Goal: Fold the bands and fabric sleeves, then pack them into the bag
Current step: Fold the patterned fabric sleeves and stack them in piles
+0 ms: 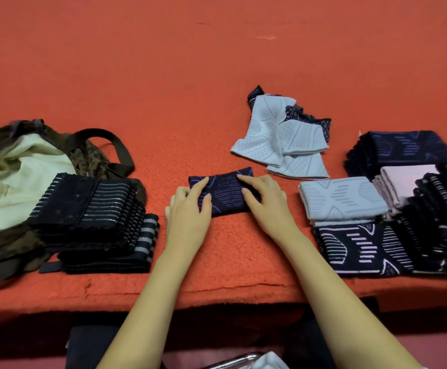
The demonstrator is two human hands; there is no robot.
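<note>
Bag is lying at the table's left end. Stack of bands is sitting just right of it, against it. Folded sleeve is lying at centre, left hand and right hand resting on it. Loose heap of sleeves is lying behind, to the right. Folded stacks are crowding the right end.

"What's everything laid out on?"

"A table with a fuzzy orange-red cover. It runs far back and off both sides, in soft, even light."

"And the near edge?"

"Cracked and worn. Below it there's dark shadow and a shiny metal bar."
</note>
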